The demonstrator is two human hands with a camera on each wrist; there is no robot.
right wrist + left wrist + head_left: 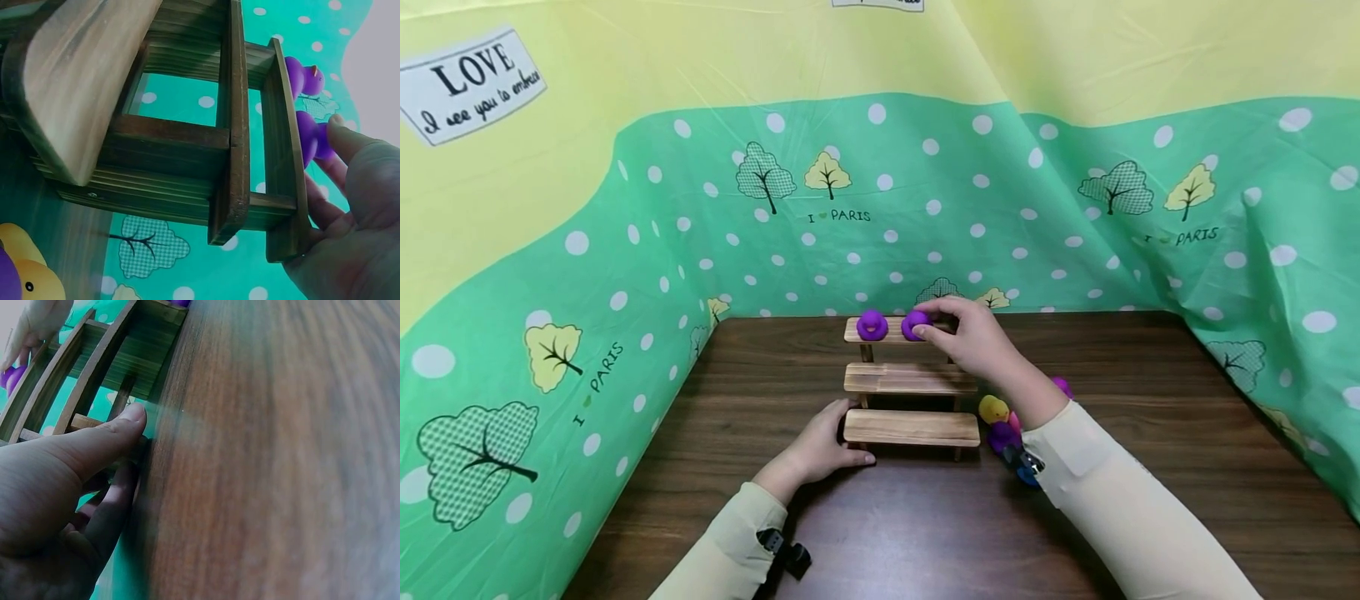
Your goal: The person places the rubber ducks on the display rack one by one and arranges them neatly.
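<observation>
- 2 purple ducks (872, 326) sat atop the wooden stand (912, 427), centre of the frame.
- My right hand (973, 337) pinched the right-hand duck (910, 325).
- My left hand (816, 446) gripped the stand's lower left end.

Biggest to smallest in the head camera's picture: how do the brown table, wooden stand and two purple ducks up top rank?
1. Brown table
2. Wooden stand
3. Left purple duck and right purple duck: too alike to rank, the right one partly covered by the right grip.
</observation>
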